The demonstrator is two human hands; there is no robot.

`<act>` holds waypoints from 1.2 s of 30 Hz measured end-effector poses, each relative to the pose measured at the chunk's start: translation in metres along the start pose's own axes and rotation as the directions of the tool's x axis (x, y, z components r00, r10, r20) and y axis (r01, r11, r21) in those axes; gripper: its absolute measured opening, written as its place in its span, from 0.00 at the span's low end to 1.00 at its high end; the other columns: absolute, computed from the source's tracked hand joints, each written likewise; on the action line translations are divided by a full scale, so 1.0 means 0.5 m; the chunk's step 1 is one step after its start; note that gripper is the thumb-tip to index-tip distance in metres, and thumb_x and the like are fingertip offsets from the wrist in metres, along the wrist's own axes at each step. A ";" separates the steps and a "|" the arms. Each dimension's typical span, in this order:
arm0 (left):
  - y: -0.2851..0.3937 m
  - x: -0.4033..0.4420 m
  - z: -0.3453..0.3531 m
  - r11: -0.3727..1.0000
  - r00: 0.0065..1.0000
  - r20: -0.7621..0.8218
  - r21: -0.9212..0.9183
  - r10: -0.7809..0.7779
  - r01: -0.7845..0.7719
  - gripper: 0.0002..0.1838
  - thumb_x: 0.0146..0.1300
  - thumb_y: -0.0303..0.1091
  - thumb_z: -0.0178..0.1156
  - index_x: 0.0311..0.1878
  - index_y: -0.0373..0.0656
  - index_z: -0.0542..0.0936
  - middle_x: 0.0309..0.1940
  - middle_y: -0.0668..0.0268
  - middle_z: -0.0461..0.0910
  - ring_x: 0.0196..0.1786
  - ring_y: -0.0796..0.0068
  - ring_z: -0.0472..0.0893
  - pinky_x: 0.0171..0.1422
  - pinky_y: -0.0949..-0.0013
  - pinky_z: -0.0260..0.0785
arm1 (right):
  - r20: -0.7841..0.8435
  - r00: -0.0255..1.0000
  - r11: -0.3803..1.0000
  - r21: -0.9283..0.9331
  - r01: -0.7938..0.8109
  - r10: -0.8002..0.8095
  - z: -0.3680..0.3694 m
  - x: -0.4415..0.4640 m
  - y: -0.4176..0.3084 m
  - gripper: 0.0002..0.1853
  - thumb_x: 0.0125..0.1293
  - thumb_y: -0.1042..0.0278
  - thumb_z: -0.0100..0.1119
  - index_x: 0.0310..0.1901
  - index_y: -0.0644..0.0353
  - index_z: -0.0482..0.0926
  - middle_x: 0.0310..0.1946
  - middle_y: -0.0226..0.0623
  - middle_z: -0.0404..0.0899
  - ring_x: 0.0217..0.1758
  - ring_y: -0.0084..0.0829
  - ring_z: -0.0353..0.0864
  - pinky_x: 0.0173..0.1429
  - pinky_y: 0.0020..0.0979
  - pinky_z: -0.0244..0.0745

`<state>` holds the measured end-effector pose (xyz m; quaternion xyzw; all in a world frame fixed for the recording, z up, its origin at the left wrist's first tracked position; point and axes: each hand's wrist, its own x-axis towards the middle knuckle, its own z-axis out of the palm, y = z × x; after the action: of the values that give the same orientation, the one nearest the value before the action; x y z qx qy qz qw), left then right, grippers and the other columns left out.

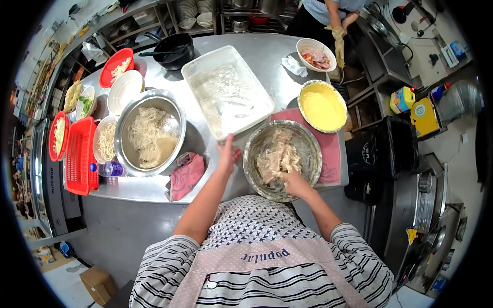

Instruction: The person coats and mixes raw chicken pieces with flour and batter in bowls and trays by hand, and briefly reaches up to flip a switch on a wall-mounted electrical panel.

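Observation:
My right hand (294,183) reaches into a metal bowl (311,156), its batter-smeared fingers closed on pale, batter-coated strips of meat (279,158). Wet batter streaks the bowl's inner wall. My left hand (227,152) holds nothing, its fingers apart, at the near corner of a white plastic tub (197,84); whether it touches the rim I cannot tell. White powder that looks like flour (226,87) lies spread over the tub's bottom. Just beyond the meat bowl stands a bowl of yellow crumbs (322,107).
Left of the tub, a steel bowl (177,107) contains thin noodles (149,134). Red baskets (77,169), a water bottle (110,169) and a pink cloth (187,176) lie further left. A black pot (179,57) stands behind. At the back right, a gloved co-worker's hand (339,43) is near sliced meat (316,59).

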<state>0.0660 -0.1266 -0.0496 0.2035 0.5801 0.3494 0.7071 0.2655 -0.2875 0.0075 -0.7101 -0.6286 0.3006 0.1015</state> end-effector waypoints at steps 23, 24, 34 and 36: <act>0.267 0.001 0.029 0.774 0.784 -0.038 0.193 0.620 -0.603 0.15 0.53 0.22 0.56 0.39 0.43 0.60 0.28 0.63 0.68 0.24 0.75 0.72 0.28 0.69 0.75 | -0.306 0.922 0.967 0.163 -0.195 0.238 0.072 0.002 0.069 0.30 0.49 0.76 0.56 0.58 0.66 0.66 0.57 0.68 0.60 0.60 0.63 0.61 0.63 0.47 0.59; 0.268 0.000 0.028 0.820 0.813 -0.122 0.153 0.570 -0.552 0.17 0.53 0.22 0.55 0.44 0.43 0.60 0.30 0.60 0.70 0.25 0.74 0.72 0.30 0.67 0.76 | -0.283 0.926 0.964 0.164 -0.212 0.251 0.068 0.004 0.070 0.30 0.50 0.75 0.56 0.59 0.66 0.64 0.57 0.68 0.61 0.60 0.64 0.60 0.63 0.47 0.59; 0.047 0.050 -0.049 0.920 0.951 -0.109 -0.242 0.291 -0.309 0.28 0.59 0.25 0.52 0.61 0.49 0.53 0.41 0.57 0.68 0.30 0.69 0.74 0.44 0.57 0.79 | -0.219 0.923 0.945 0.163 -0.284 0.316 0.053 0.010 0.074 0.39 0.50 0.66 0.63 0.63 0.64 0.57 0.59 0.74 0.53 0.62 0.67 0.57 0.66 0.48 0.56; 0.037 0.053 -0.068 0.908 0.953 -0.065 -0.291 0.296 -0.302 0.29 0.60 0.27 0.54 0.61 0.49 0.52 0.41 0.58 0.68 0.30 0.69 0.74 0.45 0.58 0.79 | -0.270 0.926 0.964 0.088 -0.250 0.264 0.058 0.011 0.076 0.44 0.48 0.56 0.67 0.64 0.62 0.56 0.61 0.74 0.49 0.63 0.66 0.56 0.67 0.48 0.55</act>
<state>0.0307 -0.0988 -0.0631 0.1778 0.4897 0.5386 0.6622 0.2813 -0.2963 -0.0371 -0.8187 -0.5015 0.2242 0.1671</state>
